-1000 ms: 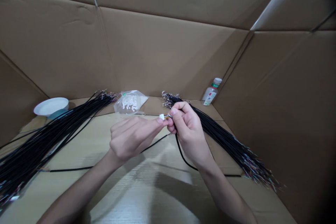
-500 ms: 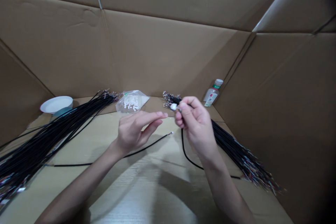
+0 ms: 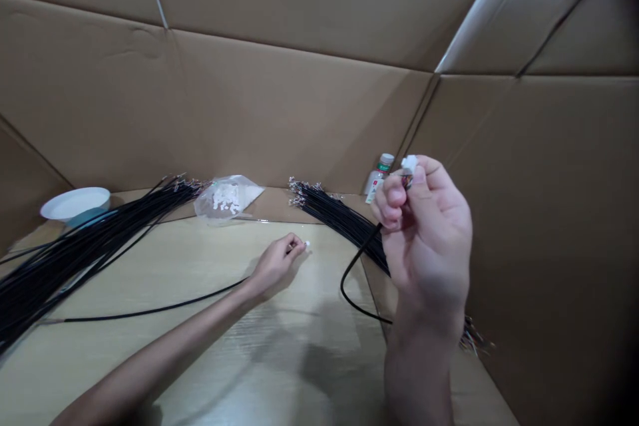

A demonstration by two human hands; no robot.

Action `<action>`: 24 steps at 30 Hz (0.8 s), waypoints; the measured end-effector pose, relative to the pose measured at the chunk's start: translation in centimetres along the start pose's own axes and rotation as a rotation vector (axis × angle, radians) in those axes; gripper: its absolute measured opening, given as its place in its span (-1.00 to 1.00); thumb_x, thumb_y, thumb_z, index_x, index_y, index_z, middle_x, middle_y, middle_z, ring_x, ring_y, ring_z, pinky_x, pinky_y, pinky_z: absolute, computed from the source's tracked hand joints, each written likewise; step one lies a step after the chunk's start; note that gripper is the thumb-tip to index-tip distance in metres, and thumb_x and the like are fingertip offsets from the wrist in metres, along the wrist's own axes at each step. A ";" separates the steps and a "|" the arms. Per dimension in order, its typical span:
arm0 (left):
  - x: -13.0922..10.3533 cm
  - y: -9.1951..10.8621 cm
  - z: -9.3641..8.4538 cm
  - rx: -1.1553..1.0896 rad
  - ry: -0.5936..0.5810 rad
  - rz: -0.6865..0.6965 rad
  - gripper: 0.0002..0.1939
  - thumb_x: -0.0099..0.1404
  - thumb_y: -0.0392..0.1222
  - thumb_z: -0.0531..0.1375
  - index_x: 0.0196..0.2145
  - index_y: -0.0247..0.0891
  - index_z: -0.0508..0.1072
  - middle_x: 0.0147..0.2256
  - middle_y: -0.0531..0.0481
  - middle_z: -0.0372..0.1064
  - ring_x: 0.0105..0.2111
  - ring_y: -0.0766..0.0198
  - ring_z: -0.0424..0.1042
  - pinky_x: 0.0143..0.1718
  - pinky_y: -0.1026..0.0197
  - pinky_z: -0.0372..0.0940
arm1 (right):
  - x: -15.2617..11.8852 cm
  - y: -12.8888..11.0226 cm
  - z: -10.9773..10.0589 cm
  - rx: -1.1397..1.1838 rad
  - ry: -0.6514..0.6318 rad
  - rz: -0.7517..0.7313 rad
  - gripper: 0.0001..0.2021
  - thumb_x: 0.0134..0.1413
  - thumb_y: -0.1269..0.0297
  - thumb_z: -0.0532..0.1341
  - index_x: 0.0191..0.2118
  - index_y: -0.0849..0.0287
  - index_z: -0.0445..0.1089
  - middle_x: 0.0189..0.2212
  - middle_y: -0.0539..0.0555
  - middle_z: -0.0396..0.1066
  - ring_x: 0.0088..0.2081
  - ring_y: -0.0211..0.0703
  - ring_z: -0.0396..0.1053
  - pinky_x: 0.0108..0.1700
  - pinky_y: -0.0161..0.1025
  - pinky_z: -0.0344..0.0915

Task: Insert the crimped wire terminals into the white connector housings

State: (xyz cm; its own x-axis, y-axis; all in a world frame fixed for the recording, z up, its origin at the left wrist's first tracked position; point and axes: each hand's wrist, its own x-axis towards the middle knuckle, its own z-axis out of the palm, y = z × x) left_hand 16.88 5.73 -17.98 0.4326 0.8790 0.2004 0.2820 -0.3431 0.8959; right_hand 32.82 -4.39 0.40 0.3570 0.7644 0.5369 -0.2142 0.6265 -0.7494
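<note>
My right hand [image 3: 426,219] is raised close to the camera, fingers closed on a cable end. A white connector [image 3: 409,163] with thin coloured wires pokes out between thumb and forefinger, and its black cable [image 3: 344,286] loops down behind the hand. Lower on the table, my left hand [image 3: 277,263] pinches the end of a second black cable [image 3: 150,313]. A small white connector [image 3: 307,244] shows just beyond its fingertips. The rest of this cable runs left across the tabletop [image 3: 210,359].
A thick bundle of black cables [image 3: 84,249] lies at left, another bundle [image 3: 339,216] at right behind my right hand. At the back are a bag of small white pieces [image 3: 227,198], a white bowl [image 3: 74,204] and a bottle [image 3: 379,176]. Cardboard walls [image 3: 299,120] surround the table.
My right hand has lifted toward the camera and right with its connector. The left hand, open before, has dropped to the table and taken hold of the other cable's end. The view has shifted right.
</note>
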 end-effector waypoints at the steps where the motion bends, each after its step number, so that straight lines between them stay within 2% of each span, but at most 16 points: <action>1: -0.2 1.7 -0.6 -0.073 -0.008 -0.012 -0.70 0.49 0.01 0.18 -0.30 -0.28 0.42 -0.42 0.05 0.35 -0.42 0.29 0.38 -0.34 0.21 0.38 | 0.0 0.0 -0.1 0.000 -0.003 0.000 -0.76 0.20 0.12 0.41 -0.31 0.08 0.37 -0.48 -0.10 0.23 -0.49 -0.36 0.26 -0.52 -0.43 0.26; 2: -0.6 3.5 -1.3 -0.146 -0.016 -0.024 -0.69 0.48 0.03 0.16 -0.32 -0.26 0.37 -0.46 0.09 0.29 -0.49 0.32 0.32 -0.43 0.26 0.32 | 0.0 0.0 -0.1 0.005 -0.013 0.002 -0.77 0.21 0.13 0.40 -0.30 0.07 0.38 -0.48 -0.10 0.25 -0.49 -0.36 0.27 -0.51 -0.43 0.27; 6: -3.4 10.7 -3.4 -0.389 -0.024 -0.052 -0.68 0.46 0.08 0.16 -0.31 -0.21 0.31 -0.47 0.14 0.21 -0.57 0.42 0.16 -0.60 0.39 0.13 | -0.4 0.7 0.1 0.030 -0.088 0.026 -0.86 0.30 0.20 0.36 -0.24 0.06 0.40 -0.48 -0.10 0.31 -0.46 -0.35 0.32 -0.46 -0.43 0.33; 7: -4.2 12.0 -3.6 -0.574 -0.027 -0.091 -0.73 0.41 0.01 0.24 -0.31 -0.22 0.34 -0.47 0.14 0.22 -0.57 0.43 0.15 -0.62 0.42 0.08 | -0.6 0.8 0.3 0.026 -0.105 0.047 -0.88 0.32 0.22 0.34 -0.23 0.05 0.41 -0.47 -0.09 0.34 -0.45 -0.35 0.33 -0.45 -0.42 0.34; 9: -5.5 13.6 -4.0 -0.805 -0.066 -0.137 -0.76 0.36 -0.07 0.33 -0.32 -0.23 0.39 -0.47 0.13 0.26 -0.59 0.47 0.14 -0.65 0.46 0.06 | -1.1 1.1 0.9 0.009 -0.129 0.095 -0.90 0.36 0.22 0.31 -0.22 0.04 0.41 -0.45 -0.08 0.38 -0.45 -0.33 0.36 -0.45 -0.38 0.35; 11: -6.3 14.2 -4.2 -0.926 -0.090 -0.174 -0.80 0.35 -0.13 0.37 -0.31 -0.25 0.45 -0.47 0.12 0.30 -0.60 0.50 0.15 -0.66 0.50 0.08 | -1.7 1.3 1.6 -0.014 -0.159 0.131 -0.91 0.36 0.22 0.30 -0.22 0.03 0.42 -0.45 -0.07 0.41 -0.46 -0.30 0.38 -0.44 -0.34 0.36; 17: -7.2 14.8 -5.0 -1.074 -0.125 -0.215 -0.82 0.36 -0.18 0.38 -0.35 -0.27 0.49 -0.50 0.12 0.33 -0.62 0.54 0.14 -0.69 0.56 0.12 | -2.7 1.8 3.0 -0.038 -0.202 0.121 -0.94 0.39 0.27 0.27 -0.19 0.04 0.42 -0.46 -0.07 0.44 -0.45 -0.29 0.41 -0.40 -0.32 0.42; 21: -7.5 15.2 -5.3 -1.072 -0.146 -0.214 -0.82 0.37 -0.17 0.37 -0.36 -0.26 0.50 -0.51 0.12 0.36 -0.63 0.53 0.15 -0.69 0.54 0.13 | -2.9 2.0 3.3 -0.018 -0.185 0.132 -0.94 0.39 0.31 0.28 -0.20 0.05 0.43 -0.45 -0.08 0.42 -0.45 -0.31 0.41 -0.40 -0.36 0.43; 24: -7.5 14.7 -5.3 -0.939 -0.088 -0.096 -0.85 0.37 -0.16 0.36 -0.34 -0.22 0.51 -0.50 0.12 0.42 -0.64 0.53 0.16 -0.69 0.51 0.12 | -3.0 2.0 3.2 0.012 -0.186 0.144 -0.93 0.39 0.30 0.28 -0.21 0.04 0.44 -0.45 -0.08 0.43 -0.43 -0.33 0.43 -0.39 -0.38 0.42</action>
State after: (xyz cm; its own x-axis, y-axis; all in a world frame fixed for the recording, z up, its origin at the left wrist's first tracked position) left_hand 13.30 -4.17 -4.18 0.5173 0.8483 0.1129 -0.4681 0.1701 0.8672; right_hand 28.38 -4.96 -1.45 0.1488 0.8604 0.4874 -0.2625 0.5096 -0.8194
